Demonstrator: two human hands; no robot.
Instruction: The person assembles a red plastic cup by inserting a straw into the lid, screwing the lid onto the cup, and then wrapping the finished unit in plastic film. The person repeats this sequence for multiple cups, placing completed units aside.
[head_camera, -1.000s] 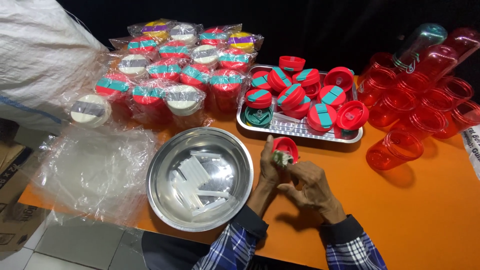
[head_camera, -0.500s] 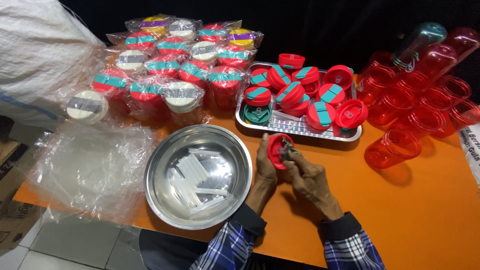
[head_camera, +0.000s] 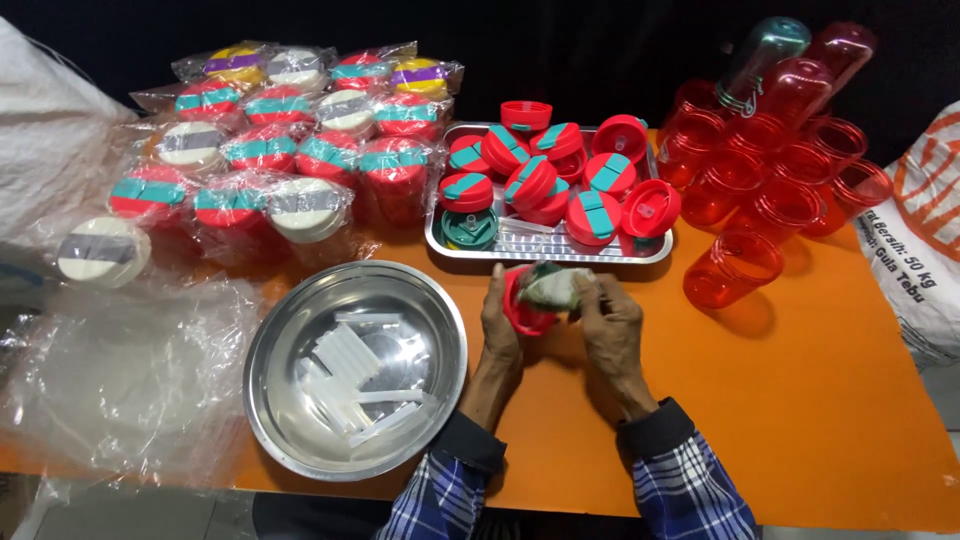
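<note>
Red lid (head_camera: 527, 300) between both hands

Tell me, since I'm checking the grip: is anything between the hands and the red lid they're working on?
Nothing visible. The left hand and right hand both grip the red lid directly, above the orange table. A greenish piece lies on the lid between the fingers; what it is cannot be told.

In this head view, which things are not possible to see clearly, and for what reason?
- Red lid, head view: mostly covered by the left hand and right hand, so how it is gripped is unclear.
- Greenish piece: blurred, kind unknown.
- White sack: cut by the right edge.
- White strips in the steel bowl: blurred by reflections, count uncertain.
</note>
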